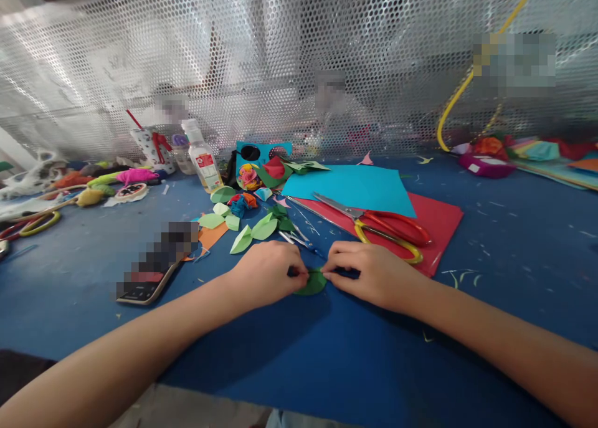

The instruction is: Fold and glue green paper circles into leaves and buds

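A dark green paper leaf (312, 283) is pinched at both ends, just above the blue table. My left hand (267, 272) grips its left end between thumb and fingers. At the opposite end, the fingertips of my right hand (369, 271) are closed on the leaf. Right behind my hands lies a compass-like metal tool (301, 238). Scissors (374, 219) with red and yellow handles rest on red paper (441, 222) and a blue sheet (346, 185). Light green paper leaves (264, 227) are scattered behind my left hand.
A phone (156, 269) lies to the left beside orange paper (212, 238). Further back stand a clear bottle (204, 160) and a patterned cup (152, 147). Coloured yarn (137, 175) sits at the far left, a purple case (486, 164) at the right. Perforated metal (261, 60) borders the table's back.
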Tool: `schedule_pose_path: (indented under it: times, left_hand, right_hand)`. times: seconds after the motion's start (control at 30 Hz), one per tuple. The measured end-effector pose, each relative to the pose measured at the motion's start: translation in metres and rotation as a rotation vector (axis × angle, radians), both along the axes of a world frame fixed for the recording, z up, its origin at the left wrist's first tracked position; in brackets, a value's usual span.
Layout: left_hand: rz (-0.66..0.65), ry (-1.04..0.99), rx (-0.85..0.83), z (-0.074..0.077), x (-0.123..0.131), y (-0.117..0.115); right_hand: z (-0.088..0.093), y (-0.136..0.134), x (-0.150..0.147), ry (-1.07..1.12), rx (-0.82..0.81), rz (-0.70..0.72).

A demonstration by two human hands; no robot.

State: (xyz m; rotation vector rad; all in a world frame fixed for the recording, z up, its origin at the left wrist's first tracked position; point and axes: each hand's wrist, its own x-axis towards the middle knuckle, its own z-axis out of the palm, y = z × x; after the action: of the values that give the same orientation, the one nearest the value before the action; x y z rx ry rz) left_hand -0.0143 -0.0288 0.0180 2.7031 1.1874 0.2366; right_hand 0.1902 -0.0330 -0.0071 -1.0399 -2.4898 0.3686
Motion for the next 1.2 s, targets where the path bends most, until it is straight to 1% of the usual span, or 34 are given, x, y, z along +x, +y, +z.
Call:
schedule_pose_path:
  times: [0.17,0.3,0.47,0.63,0.77,0.87,0.93,1.0,1.1,1.2]
  left_hand:
    - [0.068,-0.080,-0.043,-0.004,0.003,0.000]
    - [0.046,-0.138,-0.081,-0.007,0.003,0.002]
    - [0.093,-0.207,-0.174,-0.010,0.002,0.006]
    - [0.104,-0.361,-0.288,-0.009,0.000,0.009]
    - [0.111,-0.428,-0.389,-0.006,-0.001,0.010]
    - [0.102,-0.477,-0.513,-0.004,-0.001,0.011]
    - [0.095,-0.522,-0.586,-0.004,-0.001,0.011]
    - [0.099,-0.547,-0.590,-0.005,0.000,0.012]
    - [0.077,-0.559,-0.483,-0.007,0.000,0.012]
    - [0.024,-0.561,-0.370,-0.007,0.000,0.012]
  right_hand:
    - [-0.004,0.004,-0.003,0.053,-0.037,-0.042]
    - [-0.006,0.006,-0.006,0.035,-0.018,-0.014]
    - [-0.002,0.003,-0.010,-0.067,0.113,0.004]
    - [0.001,0.002,-0.010,-0.071,0.270,0.005]
    - [0.001,0.001,-0.011,-0.071,0.339,0.002]
    - [0.002,0.001,-0.012,-0.056,0.365,-0.009]
    - [0.002,0.000,-0.012,-0.002,0.322,-0.028]
    - [0.003,0.001,-0.011,0.110,0.220,-0.060]
    - [0.004,0.003,-0.010,0.270,0.051,-0.063]
    - [0.005,0.005,-0.010,0.312,-0.066,-0.035]
